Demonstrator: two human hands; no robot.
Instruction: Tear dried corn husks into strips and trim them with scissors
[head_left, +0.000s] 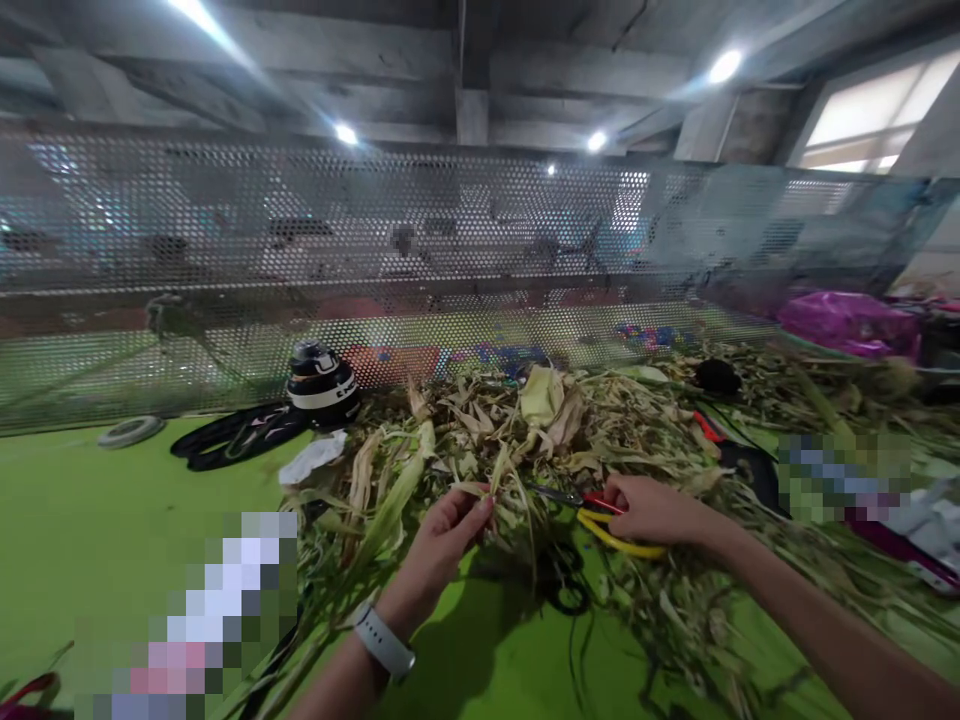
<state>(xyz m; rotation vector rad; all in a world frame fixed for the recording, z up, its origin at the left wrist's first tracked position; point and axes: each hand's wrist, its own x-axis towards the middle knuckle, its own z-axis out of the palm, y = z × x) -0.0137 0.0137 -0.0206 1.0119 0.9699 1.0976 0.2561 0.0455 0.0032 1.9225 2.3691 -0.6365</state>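
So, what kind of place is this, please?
Probably a workshop: dried husks are heaped on a green work surface, a perforated metal screen stands behind, and bright lamps shine under a bare concrete ceiling.

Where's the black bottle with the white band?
In the head view, the black bottle stands left of centre, just behind the crumpled white wad.

Single head-worn view, looking forward and down; both hands (pixel 454 525) at lower centre, perforated screen (pixel 420 215) beyond.
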